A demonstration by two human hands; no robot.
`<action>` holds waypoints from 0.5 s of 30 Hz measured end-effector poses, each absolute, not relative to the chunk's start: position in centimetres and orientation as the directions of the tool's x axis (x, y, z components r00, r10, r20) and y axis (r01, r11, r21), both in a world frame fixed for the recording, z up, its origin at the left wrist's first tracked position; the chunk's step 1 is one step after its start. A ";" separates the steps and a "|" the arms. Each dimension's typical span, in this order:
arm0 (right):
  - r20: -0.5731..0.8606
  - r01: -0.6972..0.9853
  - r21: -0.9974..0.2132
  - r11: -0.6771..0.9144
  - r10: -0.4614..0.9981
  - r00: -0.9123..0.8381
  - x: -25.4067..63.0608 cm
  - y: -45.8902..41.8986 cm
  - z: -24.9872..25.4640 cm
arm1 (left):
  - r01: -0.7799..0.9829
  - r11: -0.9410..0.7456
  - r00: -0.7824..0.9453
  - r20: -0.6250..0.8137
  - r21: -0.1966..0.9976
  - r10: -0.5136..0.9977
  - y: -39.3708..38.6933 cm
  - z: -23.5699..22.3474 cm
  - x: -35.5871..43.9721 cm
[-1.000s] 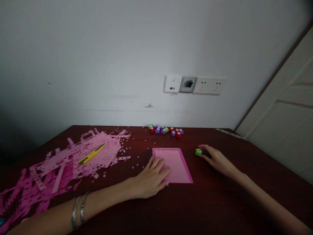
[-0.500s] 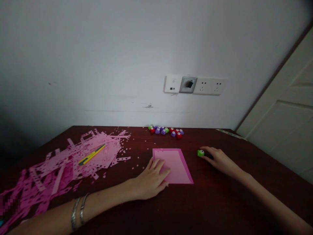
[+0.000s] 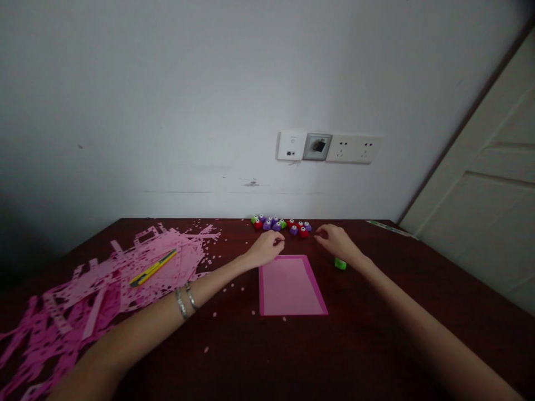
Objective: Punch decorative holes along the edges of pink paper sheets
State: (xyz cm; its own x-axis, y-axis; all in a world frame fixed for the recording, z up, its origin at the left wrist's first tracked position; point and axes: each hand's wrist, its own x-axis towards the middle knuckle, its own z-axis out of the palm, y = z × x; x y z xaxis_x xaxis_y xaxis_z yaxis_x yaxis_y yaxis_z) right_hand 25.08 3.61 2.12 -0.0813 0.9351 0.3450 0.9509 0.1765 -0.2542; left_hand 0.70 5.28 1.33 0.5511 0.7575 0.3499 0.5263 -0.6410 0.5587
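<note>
My left hand [image 3: 265,248] is raised over the top left corner of a light pink sheet of paper [image 3: 290,287]. Its fingers are curled in a pinch; whatever may be between them is too small to make out. The sheet lies on a darker pink sheet that shows as a border. My right hand [image 3: 337,243] holds nothing, thumb and fingers apart, just right of a row of small paper punches [image 3: 276,226] in red, purple and green with white buttons. A green paper punch [image 3: 340,264] rests on the table, partly hidden under my right wrist.
A heap of punched pink paper strips [image 3: 100,295] covers the table's left side, with a yellow utility knife [image 3: 152,268] on top. Tiny pink scraps [image 3: 214,314] are scattered about. A flat green-and-white strip [image 3: 393,229] lies at the back right. Behind stands a wall with sockets [image 3: 349,149].
My left hand has lifted off the sheet and moved to its far edge. My right hand has let go of the green punch and moved left toward the row. Scraps now lie by the near edge.
</note>
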 end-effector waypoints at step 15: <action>0.174 0.958 -0.259 -0.123 0.970 0.172 22.5 7.8 -0.5 | 0.418 -0.279 0.383 0.111 0.865 0.917 8.7 0.0 -0.2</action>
